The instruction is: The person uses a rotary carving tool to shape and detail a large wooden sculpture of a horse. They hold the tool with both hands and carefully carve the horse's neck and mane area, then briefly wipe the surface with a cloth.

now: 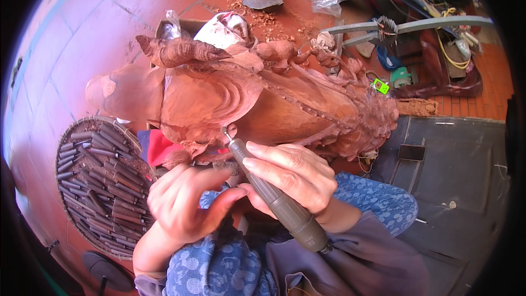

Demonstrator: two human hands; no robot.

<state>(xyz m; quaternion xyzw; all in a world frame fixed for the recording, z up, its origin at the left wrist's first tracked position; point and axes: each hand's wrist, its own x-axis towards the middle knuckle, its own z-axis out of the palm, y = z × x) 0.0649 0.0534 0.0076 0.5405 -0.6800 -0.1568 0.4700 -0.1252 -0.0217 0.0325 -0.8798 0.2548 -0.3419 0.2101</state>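
Observation:
My right hand grips a rotary carving handpiece, a dark grey-brown ribbed cylinder slanting up to the left. Its small metal bit is at the near edge of a large reddish-brown wood carving, by a small round recess. Whether the bit touches the wood I cannot tell. The carving lies across in front of me, with rounded ridges, a beaded band and knobbly relief at the right. My left hand, slightly blurred, is beside the handpiece, thumb and index finger apart, nothing visible between them.
A round basket of dark-handled carving tools stands at the left. Blue patterned cloth covers my legs. At right, a phone lies on a dark panel. Grey bars and clutter are at far right; wood shavings litter the tiles.

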